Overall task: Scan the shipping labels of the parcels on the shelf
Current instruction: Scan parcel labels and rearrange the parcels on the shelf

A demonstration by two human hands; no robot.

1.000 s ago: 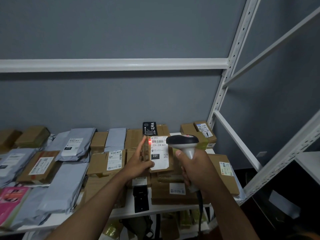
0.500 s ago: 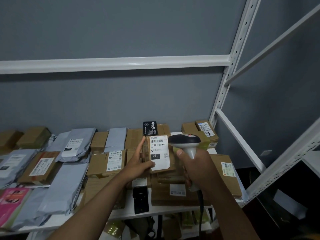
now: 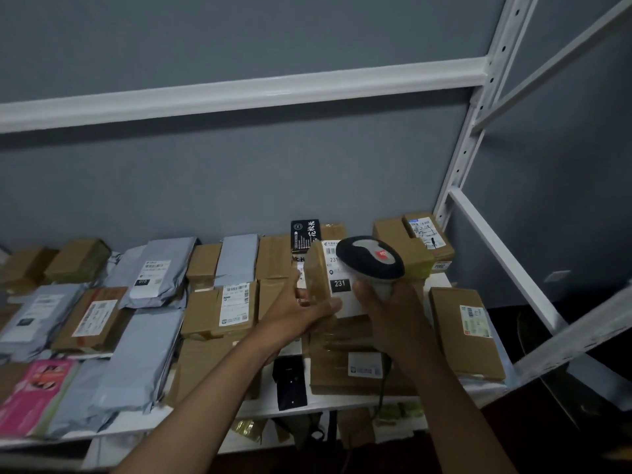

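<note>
My left hand (image 3: pixel 301 311) grips small cardboard parcel (image 3: pixel 318 273), tilted, centre frame, above shelf (image 3: pixel 328 400) boxes. White shipping label (image 3: pixel 337 280) reads 231, partly hidden. My right hand (image 3: pixel 386 307) wraps scanner (image 3: pixel 371 260) handle, scanner head just beside label.

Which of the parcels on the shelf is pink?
The pink parcel at the front left corner of the shelf; the others are grey bags or brown boxes.

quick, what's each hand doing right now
Left hand: grips the small brown parcel.
Right hand: grips the barcode scanner.
</note>
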